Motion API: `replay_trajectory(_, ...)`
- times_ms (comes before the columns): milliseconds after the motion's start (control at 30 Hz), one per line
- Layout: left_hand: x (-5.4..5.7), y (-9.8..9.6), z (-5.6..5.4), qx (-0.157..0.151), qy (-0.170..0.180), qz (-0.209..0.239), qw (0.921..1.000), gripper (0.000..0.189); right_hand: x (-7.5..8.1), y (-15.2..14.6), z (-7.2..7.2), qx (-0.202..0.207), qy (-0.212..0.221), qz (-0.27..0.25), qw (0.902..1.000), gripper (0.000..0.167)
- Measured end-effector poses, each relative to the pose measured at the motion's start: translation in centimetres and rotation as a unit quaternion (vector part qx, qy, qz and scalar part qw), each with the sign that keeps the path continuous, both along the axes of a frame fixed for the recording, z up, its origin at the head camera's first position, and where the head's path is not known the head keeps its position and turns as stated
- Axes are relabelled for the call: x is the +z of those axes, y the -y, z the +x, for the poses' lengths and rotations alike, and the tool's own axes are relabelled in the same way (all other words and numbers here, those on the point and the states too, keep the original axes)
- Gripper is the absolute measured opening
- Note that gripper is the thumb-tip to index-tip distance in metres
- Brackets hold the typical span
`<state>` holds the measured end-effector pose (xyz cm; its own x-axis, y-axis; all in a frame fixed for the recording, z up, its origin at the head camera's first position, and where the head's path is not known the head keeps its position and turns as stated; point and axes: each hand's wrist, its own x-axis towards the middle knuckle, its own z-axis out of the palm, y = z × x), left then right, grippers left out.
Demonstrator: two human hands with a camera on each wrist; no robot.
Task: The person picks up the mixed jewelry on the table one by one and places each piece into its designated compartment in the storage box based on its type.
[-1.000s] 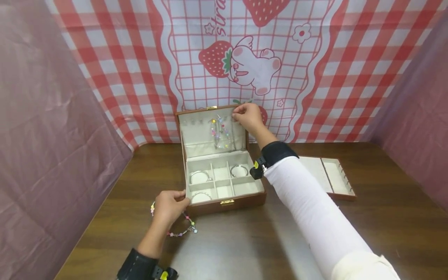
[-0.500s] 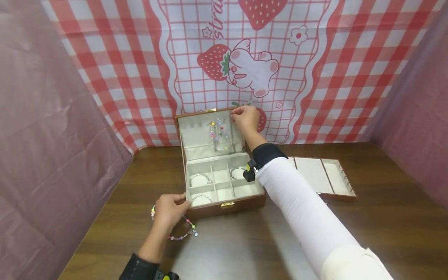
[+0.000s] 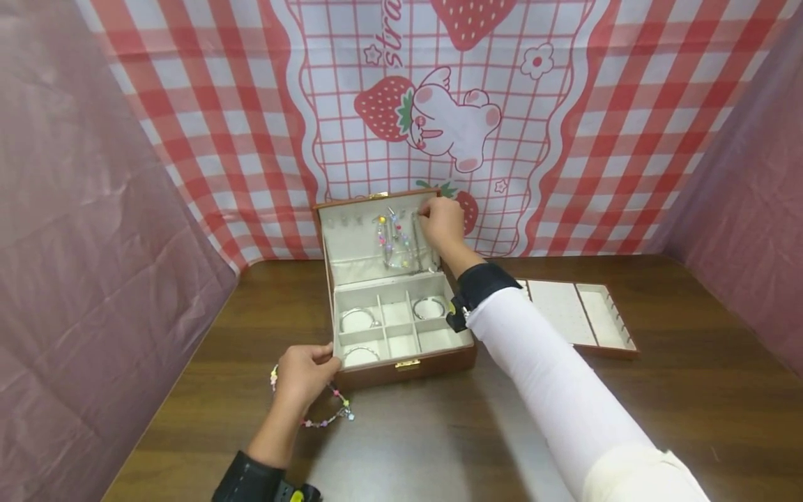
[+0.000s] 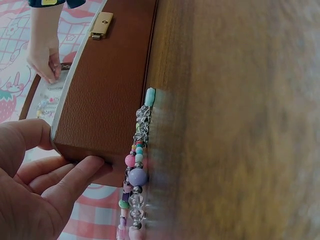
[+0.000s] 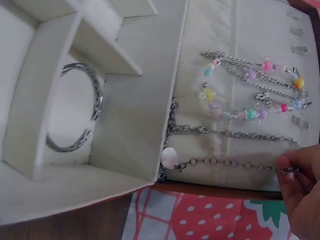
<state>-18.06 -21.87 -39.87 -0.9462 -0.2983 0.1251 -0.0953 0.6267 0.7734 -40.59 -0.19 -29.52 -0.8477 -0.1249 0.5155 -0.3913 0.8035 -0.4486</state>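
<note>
A brown jewelry box (image 3: 439,361) stands with its lid raised. My left hand (image 3: 304,375) grips the box's front left corner, thumb and fingers around it. My right hand (image 3: 444,223), up at the lid's right side, pinches a silver chain necklace (image 5: 245,164) near the hooks. The chain runs down to a pale pink pendant (image 5: 170,158) at the foot of the lid. Beside it on the lid hangs a colorful beaded strand (image 5: 251,114) with other silver chains. An open-ended silver bangle (image 5: 97,95) lies in a compartment below.
A beaded strand (image 4: 137,177) with pastel beads lies on the wooden table by the box's front left corner, partly behind my left hand. To the box's right is a shallow divided tray (image 3: 558,310). Checked strawberry cloth (image 3: 452,125) hangs close behind the lid.
My right hand has dropped slightly from the lid's top edge, still pinching the chain. The left hand keeps its grip on the box corner.
</note>
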Motion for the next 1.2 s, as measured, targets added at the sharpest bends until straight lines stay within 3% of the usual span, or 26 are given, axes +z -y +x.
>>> replay_trajectory(300,0.3,-0.1,0.2,0.0,0.001,-0.007,1.0,0.031,-1.1,-1.4,0.7,0.006,0.04,0.024,0.9989,0.024)
replay_trajectory(567,0.4,-0.3,0.2,0.001,0.0,-0.003,1.0,0.031,-1.9,-2.6,0.9,0.03,0.006,0.068,0.9972,0.025)
replay_trajectory(700,0.3,-0.3,0.2,0.002,-0.002,0.001,1.0,0.031,-2.4,-2.9,1.4,0.048,0.041,0.102,0.9928,0.021)
replay_trajectory(800,0.3,-0.3,0.3,0.001,0.0,0.007,1.0,0.032,-3.1,-2.5,1.7,0.063,0.101,0.151,0.9813,0.01)
replay_trajectory(867,0.2,-0.3,0.3,0.002,0.004,0.013,0.9999,0.032,-3.6,-2.1,1.8,0.07,0.129,0.199,0.969,0.015)
replay_trajectory(1033,0.2,-0.3,0.3,0.003,0.0,0.015,0.9999,0.031,-4.5,-1.1,1.9,0.069,0.151,0.313,0.9352,0.011)
replay_trajectory(1100,0.3,-0.3,0.3,0.002,-0.002,0.013,0.9999,0.03,-4.6,-1.0,1.9,0.07,0.165,0.325,0.9285,0.012)
replay_trajectory(1200,0.3,-0.3,0.3,-0.001,-0.001,0.014,0.9999,0.03,-4.7,-1.1,1.9,0.077,0.187,0.311,0.9285,0.011)
